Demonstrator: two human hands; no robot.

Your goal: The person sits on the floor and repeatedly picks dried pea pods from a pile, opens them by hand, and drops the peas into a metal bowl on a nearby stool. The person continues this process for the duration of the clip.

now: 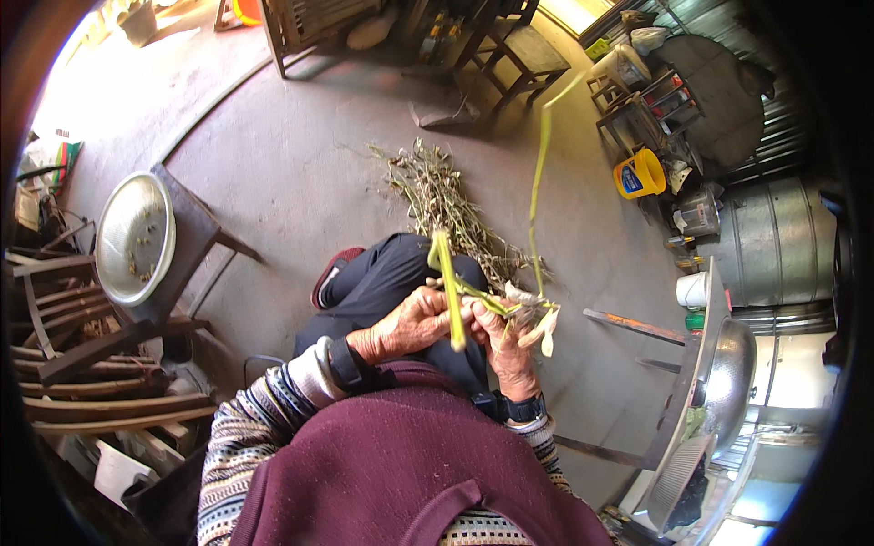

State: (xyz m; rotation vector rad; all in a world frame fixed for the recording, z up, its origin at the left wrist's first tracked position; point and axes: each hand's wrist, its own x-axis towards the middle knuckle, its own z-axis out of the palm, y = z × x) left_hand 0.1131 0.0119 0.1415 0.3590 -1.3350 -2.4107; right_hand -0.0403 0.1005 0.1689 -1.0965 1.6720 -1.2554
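A dried plant stalk [447, 286] with a thick yellow-green stem runs between my two hands, above my knees. My left hand [413, 321] is closed around its stem. My right hand [504, 345] pinches the same plant close by, among pale dry pods [543, 333] and withered leaves. One long thin stem [536, 184] rises from there toward the far side. Beyond my knees a heap of dried plants [440, 191] lies on the concrete floor, partly hidden by my legs.
At left, a metal colander [136, 232] with a few small pieces inside rests on a wooden bench [181, 225]. Split wood [102, 403] is stacked below it. A wooden chair [522, 51] stands ahead. To the right are a yellow bucket [640, 174], a metal drum [771, 239] and a table with a wok lid [730, 382].
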